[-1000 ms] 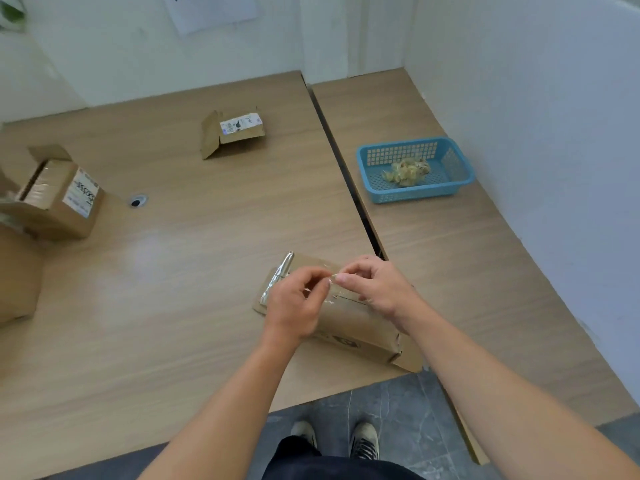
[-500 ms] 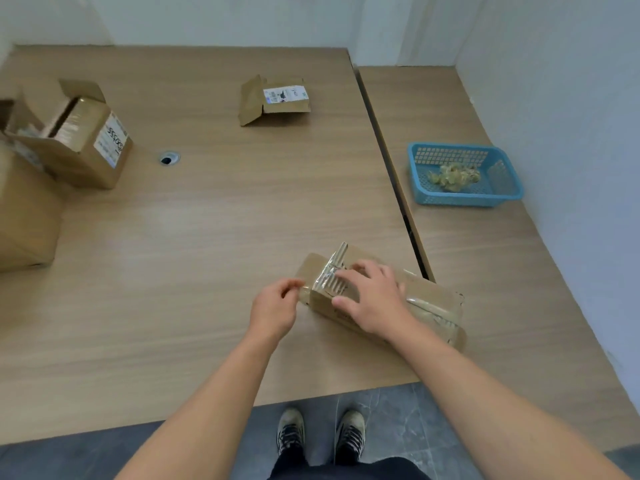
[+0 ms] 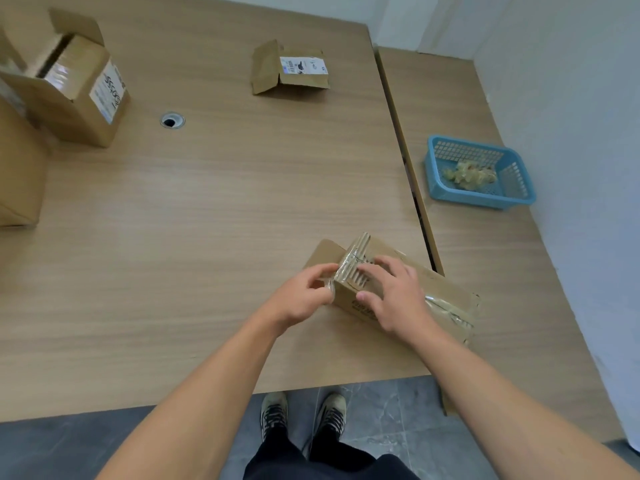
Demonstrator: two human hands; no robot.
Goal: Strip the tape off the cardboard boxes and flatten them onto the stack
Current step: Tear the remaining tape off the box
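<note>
Fingers (image 3: 320,271) of the left hand (image 3: 301,301) pinch a loose edge of clear tape (image 3: 355,258) at the left end of a small cardboard box (image 3: 440,285). The right hand (image 3: 394,299) lies on the box with its fingers spread over the top and the thumb against the near side face, holding it down without closing round it. The box lies on its side near the front edge of the worktop (image 3: 207,220), close to the seam with the second worktop (image 3: 502,271) on the right.

To peel well, the pull should probably stay low and run back along the strip, with the right hand bearing down close to the peel line so the box does not lift or slide. A slow, steady draw is likely to bring the film off whole and not tear it or the card.

The box's long axis runs diagonally, its taped left end pointing away and to the left, its other end, also wrapped in wrinkled tape, toward the near right.

Farther off, a blue basket (image 3: 450,197) holds a wad of stripped tape (image 3: 467,173). Beyond, a flattened box (image 3: 266,69) with a white label lies mid-worktop, seemingly the start of the stack. An open carton (image 3: 76,98) stands far left.
</note>
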